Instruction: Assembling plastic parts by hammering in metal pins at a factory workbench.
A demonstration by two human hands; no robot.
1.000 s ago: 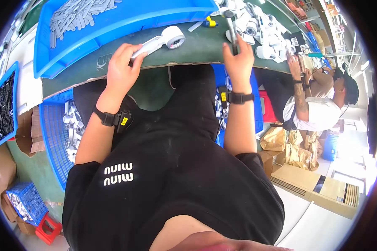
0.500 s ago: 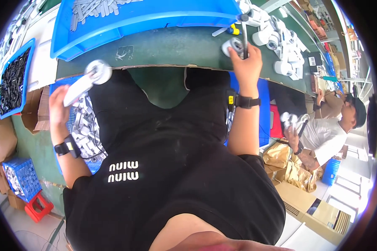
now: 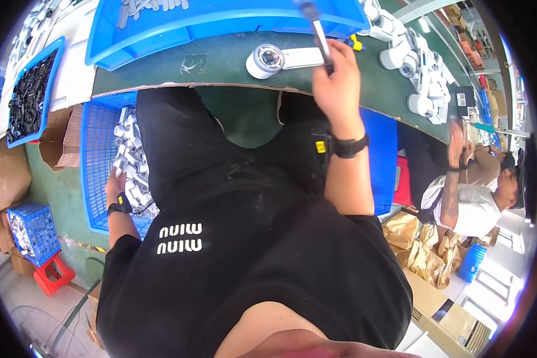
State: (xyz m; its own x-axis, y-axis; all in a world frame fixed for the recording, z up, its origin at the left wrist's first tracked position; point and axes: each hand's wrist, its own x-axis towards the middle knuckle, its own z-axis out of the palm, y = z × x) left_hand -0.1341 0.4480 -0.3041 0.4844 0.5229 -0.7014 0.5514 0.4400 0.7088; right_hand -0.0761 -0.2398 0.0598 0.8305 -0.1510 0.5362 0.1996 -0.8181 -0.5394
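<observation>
My left hand [image 3: 114,184] is down inside the blue basket [image 3: 101,149] beside my leg, among several white parts [image 3: 128,156]. Its fingers are partly lost among them, so whether one is gripped does not show. Over the table's near edge, my right hand [image 3: 338,89] is closed round the dark handle of a slim metal-shafted tool [image 3: 319,34]. The tool tilts up and left, its dark end blurred. A white round-headed part with a flat handle [image 3: 268,61] lies on the green table left of that hand, its handle pointing toward the fingers.
A large blue tray [image 3: 221,36] with grey strips stands at the back. White round-ended parts [image 3: 409,62] are heaped at the right. A blue tray of black pieces [image 3: 33,89] sits at the far left. A co-worker [image 3: 471,200] is at the right.
My left hand has gone down into the basket; the white part it held is no longer distinguishable. The right-hand tool now tilts left. Beside it, a white part lies farther left. The co-worker's hands rose.
</observation>
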